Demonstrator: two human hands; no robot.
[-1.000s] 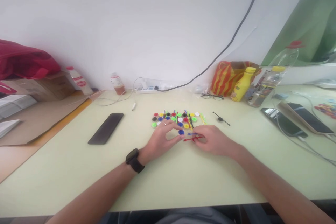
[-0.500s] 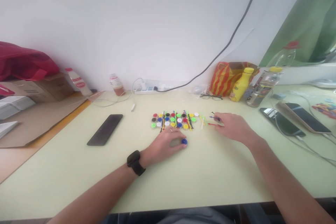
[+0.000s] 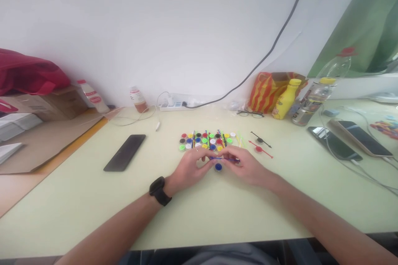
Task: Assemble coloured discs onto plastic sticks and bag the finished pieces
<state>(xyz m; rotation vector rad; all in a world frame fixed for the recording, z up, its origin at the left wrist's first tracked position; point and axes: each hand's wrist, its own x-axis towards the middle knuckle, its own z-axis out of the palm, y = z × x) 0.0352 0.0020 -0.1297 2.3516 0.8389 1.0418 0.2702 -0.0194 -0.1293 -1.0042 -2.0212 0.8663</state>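
A thin blue arrow [image 3: 230, 160] is pinched between the fingertips of my left hand [image 3: 191, 167] and my right hand [image 3: 245, 165], lying roughly level between them. Just below it, a round blue base [image 3: 218, 167] rests on the table, apart from the other bases. Behind my hands is a block of small round bases [image 3: 203, 141] in several colours, with coloured arrows lying in bundles across it. To the right of my right hand, a black arrow [image 3: 265, 143] and a red arrow [image 3: 265, 151] each lie over a round base of the same colour.
A black phone [image 3: 124, 152] lies at the left. Glasses [image 3: 250, 113], a striped bag [image 3: 264, 93] and a yellow bottle [image 3: 286, 99] stand at the back right. Two more phones with cables [image 3: 334, 144] lie at the right. A power strip [image 3: 175, 106] sits by the wall.
My right hand has come left from the loose arrows, bringing the blue arrow to the middle. My left hand has let go of the blue base and now holds the arrow too.
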